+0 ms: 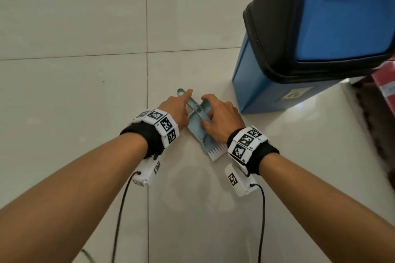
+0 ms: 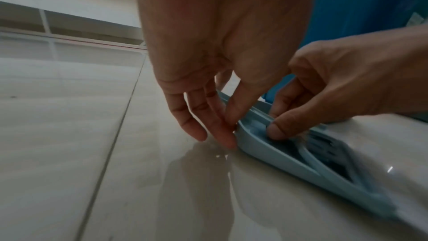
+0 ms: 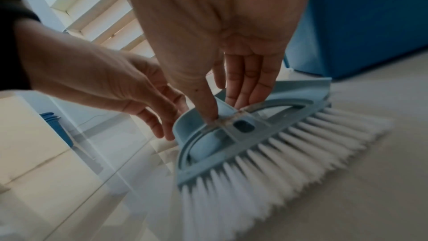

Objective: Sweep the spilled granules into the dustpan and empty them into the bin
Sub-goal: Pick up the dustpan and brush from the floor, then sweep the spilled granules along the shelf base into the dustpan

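Both hands work at floor level, left hand (image 1: pixel 177 111) with fingers spread steadying the dustpan (image 1: pixel 197 126), right hand (image 1: pixel 222 118) pinching the brush (image 1: pixel 215 150) nested in it, left of the lidded bin (image 1: pixel 320 34); no granules visible, sweeping seemingly unstarted.

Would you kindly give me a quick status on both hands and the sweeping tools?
Left hand touching dustpan edge, fingers straight. Right hand pinching brush, nested in dustpan on floor. Bin close by, lid on. No granules visible.

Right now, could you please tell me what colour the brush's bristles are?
White; the bristles show best in the right wrist view.
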Demonstrator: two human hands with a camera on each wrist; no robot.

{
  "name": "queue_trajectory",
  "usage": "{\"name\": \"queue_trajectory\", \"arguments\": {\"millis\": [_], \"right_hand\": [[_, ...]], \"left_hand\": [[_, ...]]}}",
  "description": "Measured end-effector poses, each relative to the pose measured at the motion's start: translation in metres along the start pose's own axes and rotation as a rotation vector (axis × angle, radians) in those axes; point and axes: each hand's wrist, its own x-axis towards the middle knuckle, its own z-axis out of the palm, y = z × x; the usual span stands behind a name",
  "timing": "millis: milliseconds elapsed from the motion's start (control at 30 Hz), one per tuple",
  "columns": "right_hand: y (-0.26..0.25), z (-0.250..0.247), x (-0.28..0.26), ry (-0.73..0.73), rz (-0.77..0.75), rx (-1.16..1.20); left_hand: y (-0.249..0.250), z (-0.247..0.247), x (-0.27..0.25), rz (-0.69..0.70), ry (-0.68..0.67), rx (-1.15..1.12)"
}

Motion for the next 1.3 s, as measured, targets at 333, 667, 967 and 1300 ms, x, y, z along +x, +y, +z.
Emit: {"name": "queue_trajectory", "arguments": {"millis": [333,667,967,1300], "right_hand": [[0.044,-0.057,-0.075,-0.049,-0.021,-0.058],[0.121,-0.148,-0.185,0.065,0.157,-0.125],[0.185,-0.218,-0.264,0.249,0.281,-0.049],[0.228,-0.212,-0.204,0.477,0.338,-0.067]], "left_hand": [[0.031,0.023,-0.038,0.150,0.097,0.455],[0.123,0.086,-0.076,0.230,-0.202,0.045],[0.225,0.107,-0.094,0.148,-0.294,-0.182],[0.262,0.103,-0.022,0.065,-0.212,-0.347]]}}
